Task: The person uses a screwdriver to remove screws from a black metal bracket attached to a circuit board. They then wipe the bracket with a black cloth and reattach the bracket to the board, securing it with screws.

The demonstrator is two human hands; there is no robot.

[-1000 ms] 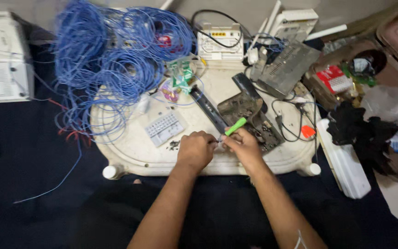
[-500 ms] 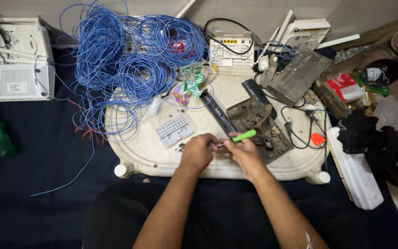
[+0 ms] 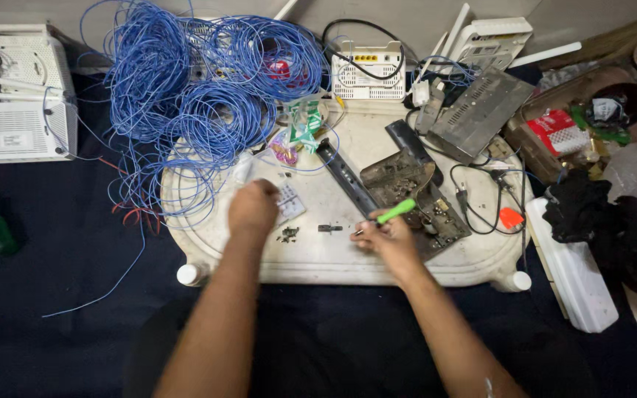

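Observation:
My right hand (image 3: pixel 385 237) grips a green-handled screwdriver (image 3: pixel 394 211), its tip pointing left over the white tray (image 3: pixel 348 258). My left hand (image 3: pixel 253 208) is blurred and hovers over a small grey keypad piece (image 3: pixel 289 200), fingers curled; whether it holds anything I cannot tell. Between the hands lie a small dark part (image 3: pixel 329 228) and a scatter of tiny screws (image 3: pixel 287 234). A long black strip (image 3: pixel 346 177) and a dirty circuit board (image 3: pixel 407 184) lie just beyond my right hand.
A large tangle of blue cable (image 3: pixel 193 96) covers the tray's back left. White router boxes (image 3: pixel 16 110) stand at left, another router (image 3: pixel 368 70) and a grey metal cover (image 3: pixel 479 112) at the back. A white bar (image 3: pixel 571 273) and black cloth (image 3: pixel 599 221) lie at right.
My hands were together at the tray's front edge; the left hand has moved away to the left, toward the keypad piece. The right hand still holds the screwdriver.

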